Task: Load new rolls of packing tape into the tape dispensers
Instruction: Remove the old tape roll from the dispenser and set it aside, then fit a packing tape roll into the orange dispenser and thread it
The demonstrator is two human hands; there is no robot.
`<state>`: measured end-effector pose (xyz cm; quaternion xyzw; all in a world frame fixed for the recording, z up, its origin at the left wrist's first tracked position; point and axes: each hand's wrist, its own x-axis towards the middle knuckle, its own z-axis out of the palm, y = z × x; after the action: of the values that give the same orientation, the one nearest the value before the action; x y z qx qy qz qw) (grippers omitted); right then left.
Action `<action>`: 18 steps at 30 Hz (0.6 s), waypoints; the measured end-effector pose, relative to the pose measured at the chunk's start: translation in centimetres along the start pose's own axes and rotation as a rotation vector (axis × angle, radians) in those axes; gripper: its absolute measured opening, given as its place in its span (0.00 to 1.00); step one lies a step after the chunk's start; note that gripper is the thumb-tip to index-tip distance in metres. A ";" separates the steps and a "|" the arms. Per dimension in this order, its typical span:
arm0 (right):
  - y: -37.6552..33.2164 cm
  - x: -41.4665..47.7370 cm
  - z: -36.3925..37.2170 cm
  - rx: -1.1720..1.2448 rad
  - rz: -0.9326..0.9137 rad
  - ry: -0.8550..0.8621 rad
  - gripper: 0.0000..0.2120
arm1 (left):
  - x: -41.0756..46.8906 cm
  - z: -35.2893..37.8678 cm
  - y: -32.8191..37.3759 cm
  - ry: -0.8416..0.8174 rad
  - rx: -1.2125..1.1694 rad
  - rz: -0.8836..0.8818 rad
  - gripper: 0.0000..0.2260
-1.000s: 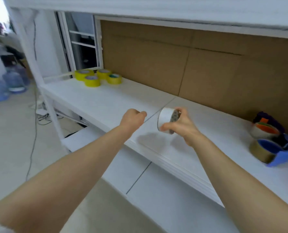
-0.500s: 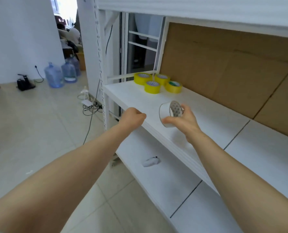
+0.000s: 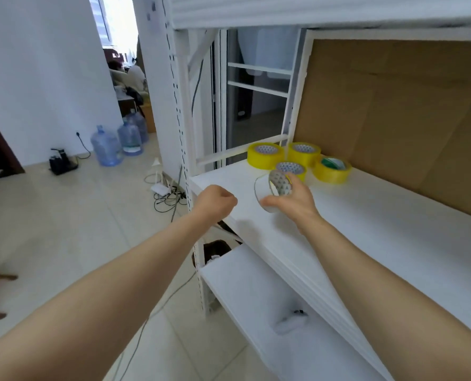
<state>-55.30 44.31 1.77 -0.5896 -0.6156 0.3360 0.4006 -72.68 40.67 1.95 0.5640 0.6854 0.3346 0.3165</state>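
Sitting in right hand (image 3: 295,200), tape roll (image 3: 277,185); left hand (image 3: 215,200) fisted nearby

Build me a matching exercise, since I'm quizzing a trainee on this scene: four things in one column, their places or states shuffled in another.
Things
1. white tape roll with grey honeycomb core
2. four yellow tape rolls
3. blue plastic water jugs
4. left hand

Places or states
A. standing on the tiled floor
B. curled in a fist, holding nothing
C. in the grip of the right hand
D. lying flat on the white shelf

Pairs: 1-C, 2-D, 3-A, 4-B
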 end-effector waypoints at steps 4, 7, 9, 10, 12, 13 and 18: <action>-0.4 3.2 2.8 -0.044 -0.013 0.007 0.35 | 4.2 -1.4 -1.7 -0.022 -0.019 -0.029 0.05; -0.2 5.0 4.4 -0.109 -0.024 -0.011 0.24 | 6.9 -1.8 -2.5 -0.026 -0.012 -0.048 0.05; -0.2 6.0 5.3 -0.188 -0.024 -0.015 0.14 | 8.6 -1.9 -2.7 -0.052 -0.018 -0.043 0.05; -0.2 6.6 5.8 -0.240 -0.029 -0.017 0.11 | 9.4 -2.0 -2.7 -0.069 -0.020 -0.037 0.05; -0.4 7.7 6.7 -0.320 -0.047 -0.023 0.10 | 11.2 -2.1 -2.9 -0.089 -0.006 -0.027 0.09; -0.5 8.2 7.1 -0.351 -0.058 -0.024 0.12 | 12.2 -2.1 -2.9 -0.094 0.004 -0.018 0.12; -1.0 11.3 9.7 -0.505 -0.090 0.049 0.14 | 17.3 -2.9 -3.1 -0.089 0.039 0.074 0.18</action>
<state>-64.19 56.02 -0.66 -0.6509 -0.6957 0.1391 0.2699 -79.60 57.02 0.14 0.6093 0.6557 0.3074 0.3230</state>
